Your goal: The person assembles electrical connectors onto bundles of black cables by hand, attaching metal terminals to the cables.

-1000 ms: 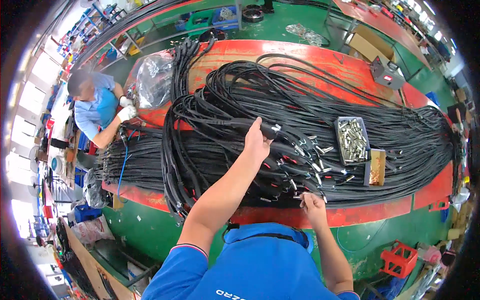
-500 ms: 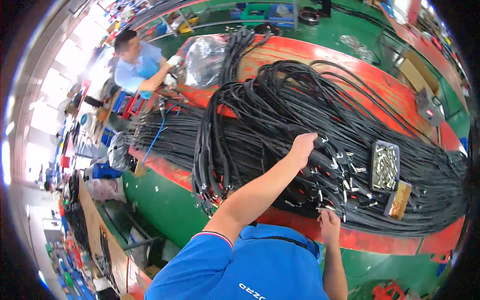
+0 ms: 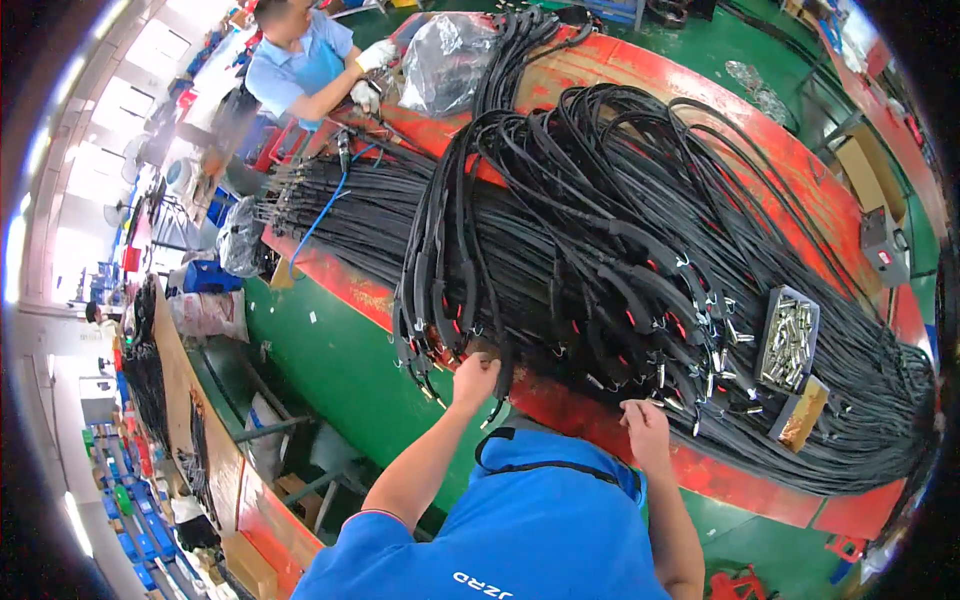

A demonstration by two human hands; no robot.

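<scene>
Black cables (image 3: 560,230) lie in a thick heap over the red table. My left hand (image 3: 477,380) has moved in at the near edge, its fingers closed round a black cable (image 3: 505,370) beside a hanging bunch of cable ends (image 3: 435,340). The held cable's end dangles below with a small metal tip (image 3: 490,422). Just off the table's front edge, my right hand (image 3: 646,428) is closed with fingertips pinched together; what they hold, if anything, is too small to make out. Right behind it lie cable ends with silvery metal connectors (image 3: 715,375).
A grey bin of metal connectors (image 3: 787,340) stands on the cables at right, next to a small open cardboard box (image 3: 802,415). Across the table a gloved person (image 3: 310,70) works beside a clear plastic bag (image 3: 448,65). A blue hose (image 3: 325,220) crosses the far-left cables.
My left hand has moved from the middle cable ends down and left to the hanging bunch, closing round a cable. My right hand has shifted slightly left. The view has tilted a little.
</scene>
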